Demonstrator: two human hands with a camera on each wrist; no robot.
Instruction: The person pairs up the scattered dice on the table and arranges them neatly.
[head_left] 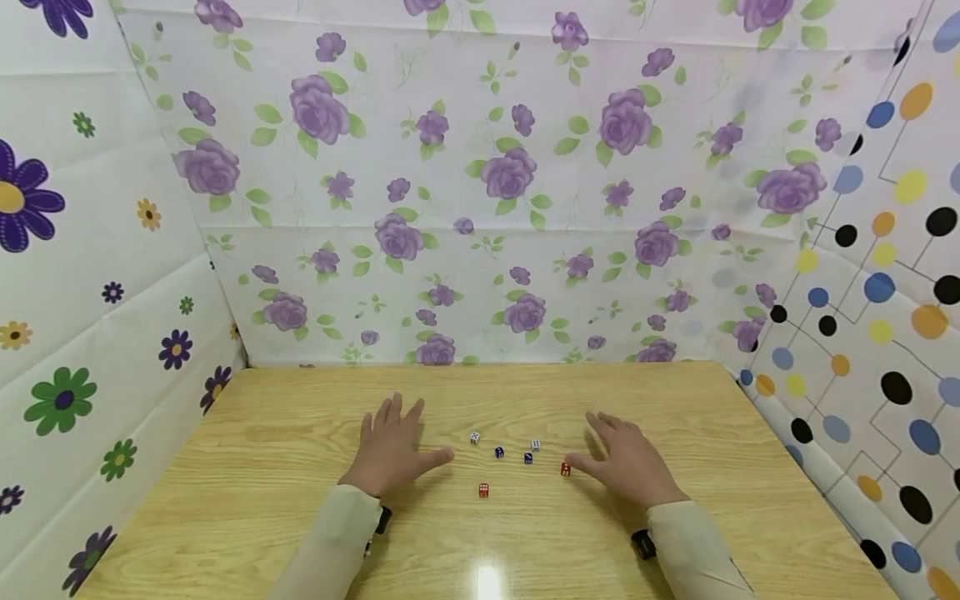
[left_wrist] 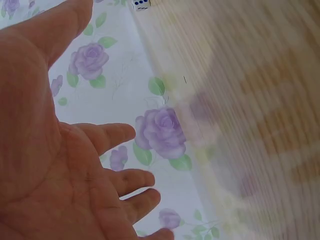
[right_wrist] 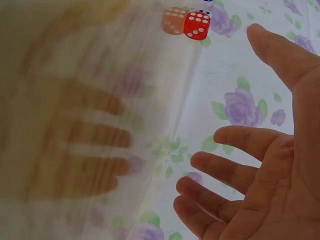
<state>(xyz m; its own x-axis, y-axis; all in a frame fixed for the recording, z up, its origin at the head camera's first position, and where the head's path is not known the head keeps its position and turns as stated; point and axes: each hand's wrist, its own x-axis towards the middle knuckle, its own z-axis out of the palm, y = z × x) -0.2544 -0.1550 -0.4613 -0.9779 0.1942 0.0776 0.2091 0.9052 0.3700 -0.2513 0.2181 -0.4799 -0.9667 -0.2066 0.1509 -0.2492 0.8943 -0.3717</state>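
Several small dice lie scattered on the wooden table between my two hands. My left hand [head_left: 393,454] hovers at their left, fingers spread and thumb pointing toward them, holding nothing. On the other side my right hand [head_left: 626,458] is spread too, its thumb tip right by a red die [head_left: 566,469]. Another red die [head_left: 483,490] sits nearest to me. Two blue dice [head_left: 499,452] are in the middle, and a white die [head_left: 475,437] lies behind them at the left. A second white die [head_left: 536,446] is at the right. In the right wrist view the red die [right_wrist: 197,26] shows beyond the thumb.
The glossy wooden table [head_left: 300,425] reflects the hands and a light. A rose-patterned cloth [head_left: 465,275] hangs at its back edge. Patterned cloths stand at the left [head_left: 142,317] and the right [head_left: 840,333]. Each wrist wears a black strap [head_left: 643,544].
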